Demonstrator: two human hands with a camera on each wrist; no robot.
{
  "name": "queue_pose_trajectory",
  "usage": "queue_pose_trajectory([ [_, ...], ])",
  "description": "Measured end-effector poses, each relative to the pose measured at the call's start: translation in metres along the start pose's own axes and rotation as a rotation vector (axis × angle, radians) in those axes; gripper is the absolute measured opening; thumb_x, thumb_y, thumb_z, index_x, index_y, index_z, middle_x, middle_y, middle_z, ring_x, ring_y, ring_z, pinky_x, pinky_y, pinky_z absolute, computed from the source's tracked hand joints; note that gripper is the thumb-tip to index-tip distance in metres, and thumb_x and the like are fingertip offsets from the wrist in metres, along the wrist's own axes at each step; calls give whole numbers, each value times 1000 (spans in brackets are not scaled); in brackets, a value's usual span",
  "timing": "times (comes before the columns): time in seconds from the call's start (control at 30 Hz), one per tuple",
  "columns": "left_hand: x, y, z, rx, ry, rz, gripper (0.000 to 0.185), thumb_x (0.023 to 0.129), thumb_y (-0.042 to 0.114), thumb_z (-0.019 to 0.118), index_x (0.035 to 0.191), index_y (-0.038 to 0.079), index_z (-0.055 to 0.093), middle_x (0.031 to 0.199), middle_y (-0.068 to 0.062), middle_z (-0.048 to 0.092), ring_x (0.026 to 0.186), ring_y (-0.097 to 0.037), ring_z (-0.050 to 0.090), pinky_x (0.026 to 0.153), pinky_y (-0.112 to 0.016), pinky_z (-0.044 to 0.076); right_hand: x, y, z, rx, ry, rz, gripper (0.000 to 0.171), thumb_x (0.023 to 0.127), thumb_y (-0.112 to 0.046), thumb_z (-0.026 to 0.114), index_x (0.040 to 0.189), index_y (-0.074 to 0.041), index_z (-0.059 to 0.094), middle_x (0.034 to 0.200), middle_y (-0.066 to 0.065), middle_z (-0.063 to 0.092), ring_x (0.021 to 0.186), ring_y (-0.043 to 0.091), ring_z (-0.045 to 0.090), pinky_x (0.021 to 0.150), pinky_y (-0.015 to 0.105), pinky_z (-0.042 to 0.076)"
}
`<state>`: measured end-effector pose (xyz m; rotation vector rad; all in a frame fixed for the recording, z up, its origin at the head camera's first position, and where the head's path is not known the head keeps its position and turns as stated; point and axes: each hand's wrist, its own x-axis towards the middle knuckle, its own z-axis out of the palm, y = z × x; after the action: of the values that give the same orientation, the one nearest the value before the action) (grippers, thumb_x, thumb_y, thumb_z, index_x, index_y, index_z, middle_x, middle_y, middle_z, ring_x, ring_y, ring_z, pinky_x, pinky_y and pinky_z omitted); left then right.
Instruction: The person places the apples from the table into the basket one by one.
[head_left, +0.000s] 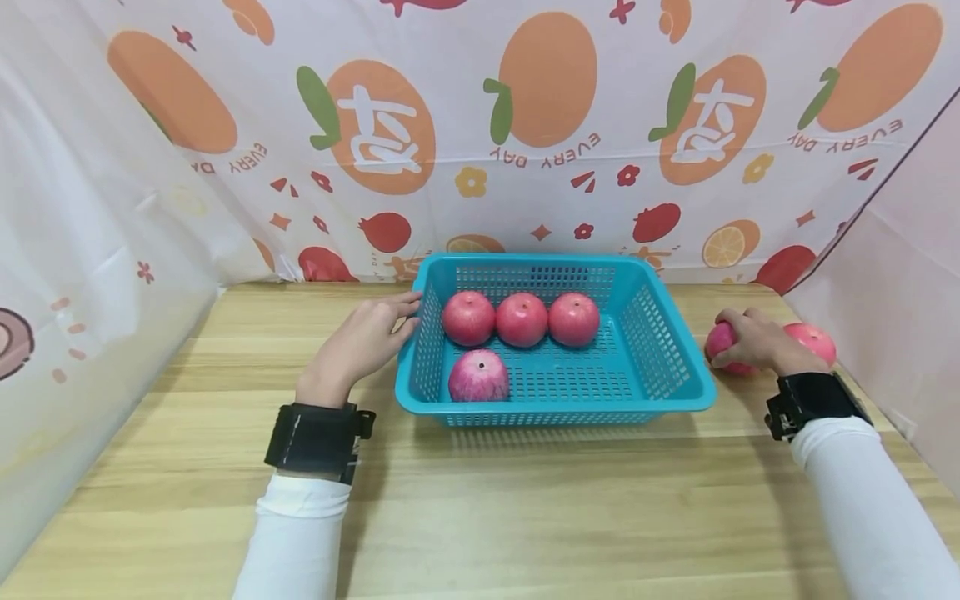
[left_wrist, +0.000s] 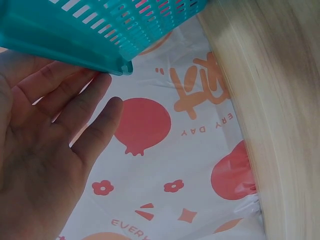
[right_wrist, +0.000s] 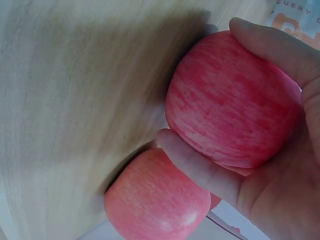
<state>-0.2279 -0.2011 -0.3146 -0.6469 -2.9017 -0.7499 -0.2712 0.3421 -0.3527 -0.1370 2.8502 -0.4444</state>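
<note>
A teal plastic basket (head_left: 660, 333) sits on the wooden table and holds several red apples (head_left: 468, 317). My left hand (head_left: 367, 337) rests with straight fingers against the basket's left wall; the left wrist view shows its fingers (left_wrist: 75, 112) just under the basket rim (left_wrist: 100, 45). To the right of the basket, my right hand (head_left: 750, 342) grips a red apple (head_left: 718, 342) on the table, its fingers curled round it (right_wrist: 232, 100). A second red apple (head_left: 812, 340) lies just beyond it, also seen as the lower apple (right_wrist: 157, 200) in the right wrist view.
A fruit-printed cloth (head_left: 480, 125) hangs behind the table and along both sides. The wooden tabletop (head_left: 525, 500) stretches bare towards me in front of the basket.
</note>
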Motion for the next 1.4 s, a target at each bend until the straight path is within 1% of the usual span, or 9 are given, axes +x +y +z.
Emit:
queue_pose_trajectory([
  [0.17, 1, 0, -2, 4, 5, -3, 42, 101, 7, 61, 138, -11, 55, 147, -25, 50, 130, -46, 52, 96, -52, 53, 4, 1, -3, -13, 6, -21, 71, 81, -21, 82, 133, 7, 41, 115, 39, 39, 102, 57, 46, 79, 60, 54],
  [0.27, 1, 0, -2, 1, 7, 2, 41, 101, 7, 61, 137, -11, 55, 147, -25, 50, 128, -46, 53, 90, -49, 56, 4, 2, -8, -3, 22, -31, 71, 81, -22, 82, 131, 7, 42, 115, 39, 39, 102, 56, 46, 78, 59, 54],
  [0.33, 1, 1, -2, 0, 2, 4, 41, 101, 7, 61, 137, -11, 56, 146, -25, 50, 128, -46, 54, 90, -48, 56, 3, 2, -12, -23, 65, -49, 69, 81, -23, 81, 129, 8, 43, 117, 41, 39, 104, 57, 45, 79, 61, 53],
  [0.5, -1, 1, -4, 2, 6, 2, 41, 101, 7, 61, 137, -11, 55, 145, -25, 51, 129, -46, 53, 91, -49, 56, -1, -4, -27, -35, 143, -78, 68, 83, -20, 79, 131, 9, 40, 128, 43, 33, 115, 58, 34, 84, 69, 49],
  [0.63, 0, 2, -4, 3, 14, 10, 41, 101, 7, 61, 137, -12, 55, 145, -26, 51, 129, -46, 53, 90, -49, 56, -3, -9, -32, 3, 119, -60, 71, 86, -21, 78, 135, 8, 35, 130, 42, 30, 117, 58, 31, 85, 68, 49],
  [0.7, 0, 2, -3, 1, 10, 15, 41, 101, 7, 61, 137, -12, 56, 145, -26, 51, 130, -47, 52, 94, -51, 54, -4, -10, -32, 8, 113, -56, 72, 87, -22, 78, 135, 8, 33, 130, 42, 30, 116, 58, 32, 85, 67, 50],
  [0.8, 1, 1, -2, -6, 4, 9, 41, 101, 6, 61, 137, -12, 55, 146, -26, 50, 129, -47, 52, 92, -49, 55, -5, -11, -33, 11, 113, -61, 71, 87, -22, 78, 134, 8, 34, 128, 41, 32, 115, 58, 34, 83, 66, 52],
  [1.07, -1, 0, -2, -2, 3, -1, 41, 101, 7, 61, 137, -12, 56, 146, -26, 50, 130, -47, 51, 95, -51, 53, -7, -17, -40, -9, 137, -93, 67, 85, -22, 79, 130, 6, 39, 119, 39, 40, 109, 56, 40, 75, 60, 56],
  [1.4, 0, 1, -2, 0, -1, -4, 41, 101, 7, 61, 137, -11, 56, 146, -25, 50, 129, -47, 53, 91, -48, 56, -12, -22, -45, -11, 132, -93, 66, 86, -24, 78, 131, 6, 40, 120, 38, 42, 109, 55, 40, 76, 61, 55],
])
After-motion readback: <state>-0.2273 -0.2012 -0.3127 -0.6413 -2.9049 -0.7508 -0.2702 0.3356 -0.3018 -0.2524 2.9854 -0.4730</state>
